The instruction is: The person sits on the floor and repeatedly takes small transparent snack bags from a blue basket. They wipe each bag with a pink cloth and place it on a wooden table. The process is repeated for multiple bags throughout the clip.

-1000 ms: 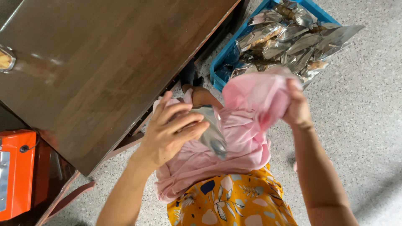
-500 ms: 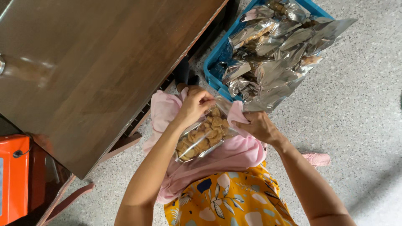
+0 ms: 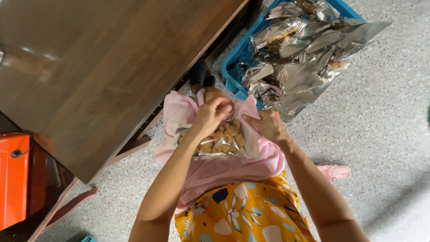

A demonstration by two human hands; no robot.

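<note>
Clear plastic snack pouch (image 3: 218, 142) now lies flatter on my lap; left hand (image 3: 209, 117) and right hand (image 3: 267, 125) pinch its far edge, brown wooden table (image 3: 103, 67) close left.

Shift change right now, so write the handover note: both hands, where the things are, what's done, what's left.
Left hand: pinching the top edge of a clear-fronted snack pouch lying on the pink cloth over the lap.
Right hand: gripping the same pouch at its right top corner.
Things: pouch is filled with light-brown pieces. The blue crate on the floor, just ahead, holds a heap of silver foil pouches. The brown table is to the left.
Done: many pouches in the crate.
Left: this pouch is not yet in the crate; whether its top is sealed cannot be told.
</note>
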